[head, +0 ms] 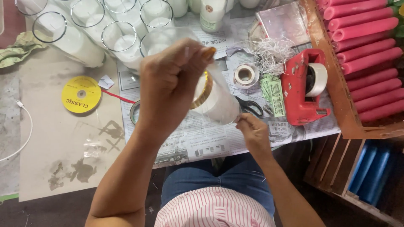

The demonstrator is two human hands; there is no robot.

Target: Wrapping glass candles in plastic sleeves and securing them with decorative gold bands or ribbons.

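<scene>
My left hand (170, 86) is raised over the table and pinches the top of a clear plastic wrap (219, 80) that covers a white candle in a glass (219, 105). A gold band shows on the glass behind my fingers. My right hand (252, 132) is lower, its fingers closed on the wrap's bottom edge beside the glass. The candle is tilted, held above the newspaper (202, 138).
Several glass candles (84, 38) stand at the back left. A yellow ribbon spool (81, 94), a small tape roll (245, 75), black scissors (250, 107) and a red tape dispenser (301, 88) lie around. A wooden crate of pink candles (366, 54) sits right.
</scene>
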